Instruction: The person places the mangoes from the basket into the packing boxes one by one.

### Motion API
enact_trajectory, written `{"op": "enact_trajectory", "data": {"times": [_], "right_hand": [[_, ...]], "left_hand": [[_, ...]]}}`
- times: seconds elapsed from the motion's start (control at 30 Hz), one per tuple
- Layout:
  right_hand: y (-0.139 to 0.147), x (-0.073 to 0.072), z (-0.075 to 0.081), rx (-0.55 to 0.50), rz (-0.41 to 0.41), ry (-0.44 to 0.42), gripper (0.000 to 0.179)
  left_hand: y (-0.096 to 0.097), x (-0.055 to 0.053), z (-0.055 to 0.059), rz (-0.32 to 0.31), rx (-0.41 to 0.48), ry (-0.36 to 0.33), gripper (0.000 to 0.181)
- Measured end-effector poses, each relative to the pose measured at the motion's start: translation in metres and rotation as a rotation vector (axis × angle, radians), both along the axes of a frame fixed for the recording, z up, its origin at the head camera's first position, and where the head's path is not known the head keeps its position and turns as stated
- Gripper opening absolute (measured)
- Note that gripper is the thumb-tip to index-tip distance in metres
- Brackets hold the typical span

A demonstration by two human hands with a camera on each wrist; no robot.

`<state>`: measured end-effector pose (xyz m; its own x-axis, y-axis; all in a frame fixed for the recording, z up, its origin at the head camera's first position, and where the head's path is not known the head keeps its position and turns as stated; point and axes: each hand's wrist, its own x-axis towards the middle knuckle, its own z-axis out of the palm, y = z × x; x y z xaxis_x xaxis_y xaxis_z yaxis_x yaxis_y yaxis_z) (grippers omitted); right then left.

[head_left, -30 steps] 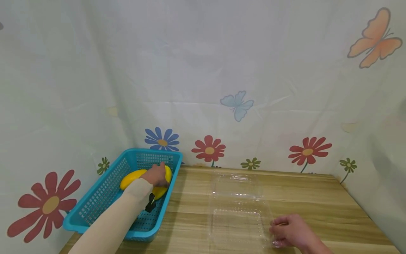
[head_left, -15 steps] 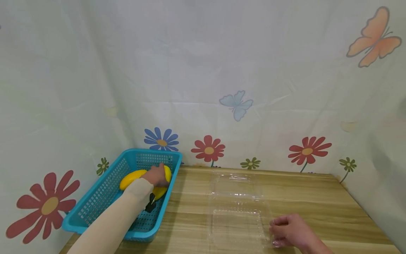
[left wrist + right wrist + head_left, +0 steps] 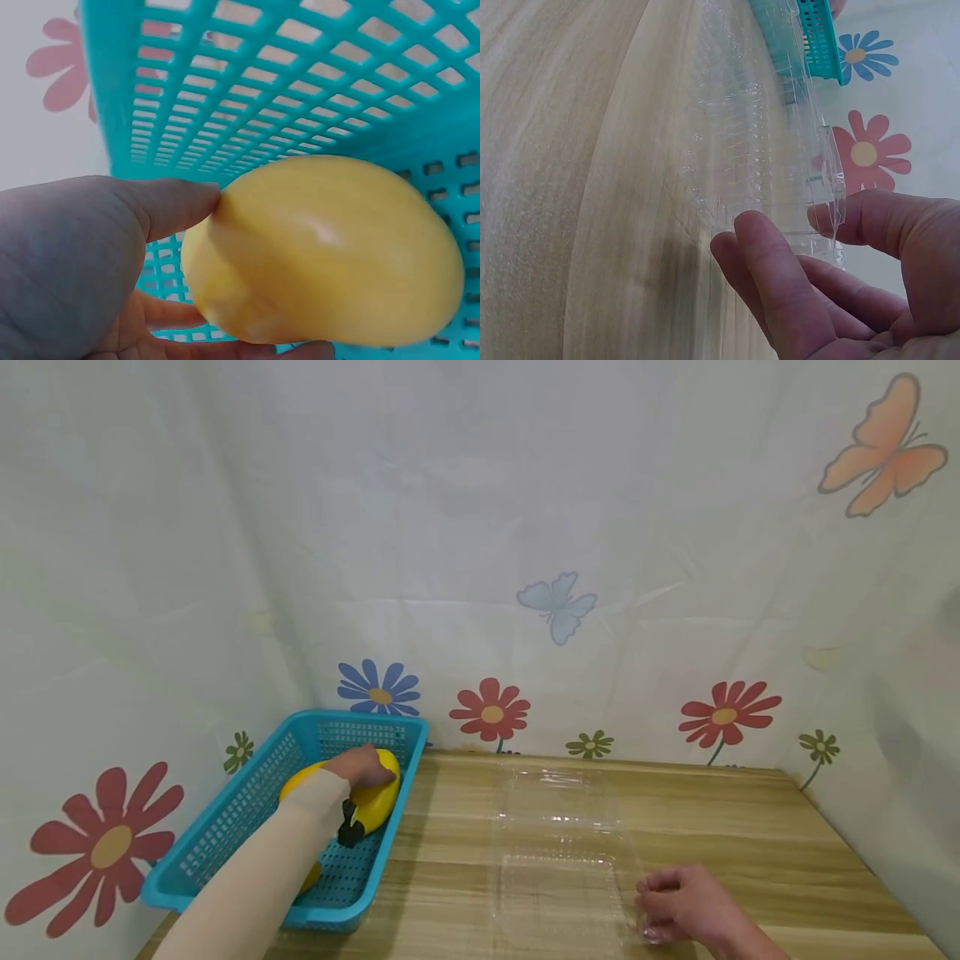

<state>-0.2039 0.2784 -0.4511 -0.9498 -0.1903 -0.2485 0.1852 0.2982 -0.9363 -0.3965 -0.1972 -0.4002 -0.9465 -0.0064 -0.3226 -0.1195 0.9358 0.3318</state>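
Inside the blue-green plastic basket [image 3: 330, 917], my left hand [image 3: 358, 767] holds a smooth yellow mango [image 3: 381, 802]. In the left wrist view the thumb presses one end of the mango [image 3: 330, 247], and the fingers curl along its lower side, partly hidden. Another yellow fruit [image 3: 297, 778] is half covered by the sleeve, and a third yellow piece [image 3: 311, 877] shows lower down. On the right, my right hand [image 3: 693, 906] pinches the edge of a clear plastic clamshell box [image 3: 558, 902], its lid laid back. The right wrist view shows thumb and fingers around the box's rim [image 3: 829, 187].
The wooden table [image 3: 750, 827] runs back to a white curtain [image 3: 637, 527] printed with flowers and butterflies, which also hangs on both sides. The basket stands at the left, beside the box. A black piece [image 3: 350, 827] shows at the left wrist.
My left hand has shifted left and slightly up within the basket, and more of the mango shows. A yellow piece has come into view below the sleeve. The right hand stays put.
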Motion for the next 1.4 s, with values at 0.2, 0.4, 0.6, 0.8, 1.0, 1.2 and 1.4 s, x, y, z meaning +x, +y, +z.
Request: {"op": "enact_trajectory", "data": {"times": [0.2,0.4,0.6,0.8,1.0,1.2,1.4], "right_hand": [[0.001,0.000,0.000,-0.010,-0.003,-0.008,0.036],[0.001,-0.001,0.001,-0.005,0.000,-0.010,0.041],[0.000,-0.001,0.003,0.009,-0.003,-0.025,0.040],[0.000,-0.001,0.003,0.006,-0.003,-0.024,0.041],[0.001,-0.001,0.001,-0.006,0.004,-0.019,0.042],[0.001,-0.001,-0.001,-0.016,0.012,-0.011,0.043],[0.002,-0.002,-0.001,-0.014,0.012,-0.021,0.043]], "left_hand": [[-0.006,-0.002,-0.003,-0.025,0.038,-0.013,0.043],[-0.004,-0.002,-0.008,-0.031,0.037,-0.013,0.047],[-0.003,-0.001,-0.007,-0.036,0.022,0.004,0.043],[-0.005,0.000,-0.011,-0.015,0.067,-0.013,0.046],[-0.009,-0.002,-0.015,0.028,0.070,-0.025,0.054],[-0.013,0.002,-0.012,0.040,0.072,0.000,0.056],[-0.012,0.010,0.000,-0.005,0.021,0.064,0.070]]}}
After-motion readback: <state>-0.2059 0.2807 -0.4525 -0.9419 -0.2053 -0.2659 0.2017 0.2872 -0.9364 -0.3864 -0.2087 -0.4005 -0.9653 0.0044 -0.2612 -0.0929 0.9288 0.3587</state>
